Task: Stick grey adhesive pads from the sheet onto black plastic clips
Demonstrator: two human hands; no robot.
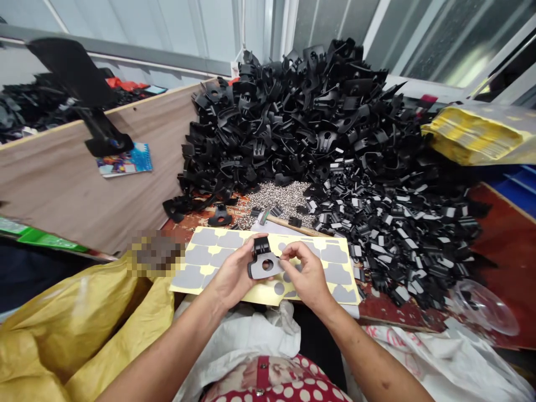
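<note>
My left hand [235,273] is closed around a black plastic bracket [261,244] with slotted ribs at its top. A grey sticker [260,270] with a round hole covers the bracket's near face. At the right edge of that sticker, my right hand [307,274] pinches with thumb and forefinger. Under both hands lies a yellow backing sheet [242,292] bearing rows of grey die-cut stickers, with bare yellow patches in its middle.
Behind the sheet lie a hammer [288,224] and many small metal pieces [278,198]. A tall heap of black plastic parts [293,123] fills the back; small black clips [389,223] spread rightward. A wooden board [54,184] stands left, a clear plastic bowl [486,307] right.
</note>
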